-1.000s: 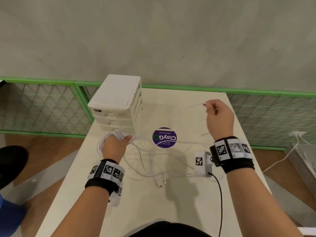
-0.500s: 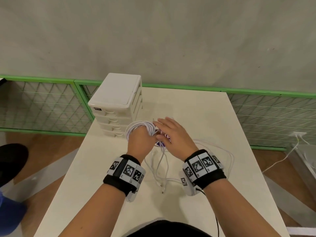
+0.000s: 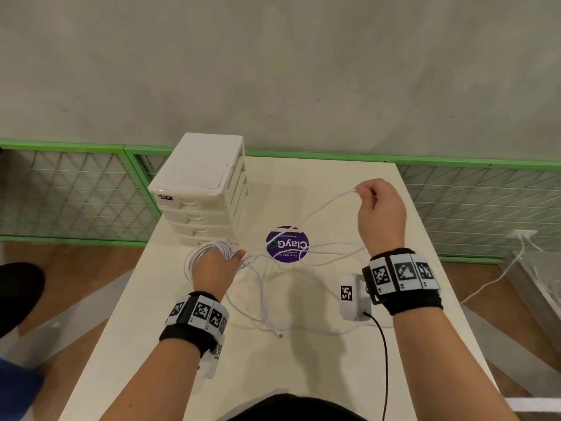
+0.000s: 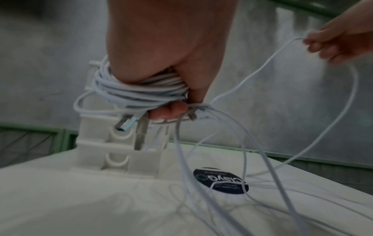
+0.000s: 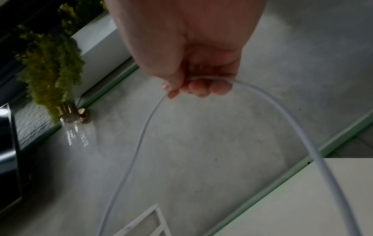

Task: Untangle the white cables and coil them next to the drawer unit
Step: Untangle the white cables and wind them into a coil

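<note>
My left hand (image 3: 217,262) grips a coil of white cable (image 3: 197,253) just in front of the white drawer unit (image 3: 202,189); the coil (image 4: 137,89) wraps round the fingers, with USB plugs (image 4: 127,124) hanging below. My right hand (image 3: 376,208) is raised over the table's right side and pinches a loop of white cable (image 3: 328,205) between thumb and fingertips (image 5: 193,89). That strand runs down to the left hand. Loose tangled cables (image 3: 273,293) lie on the table between my hands, one plug end (image 3: 280,335) near the front.
The white table (image 3: 303,369) carries a round purple sticker (image 3: 287,244) at its middle. A green-framed mesh fence (image 3: 76,189) and a grey wall stand behind it. A black lead (image 3: 384,360) hangs from my right wrist camera. Another white cable (image 3: 498,278) lies on the floor at right.
My right hand left the coil, moved right and up, and now pulls out a strand of cable. My left hand with the coil shifted left toward the drawer unit's front.
</note>
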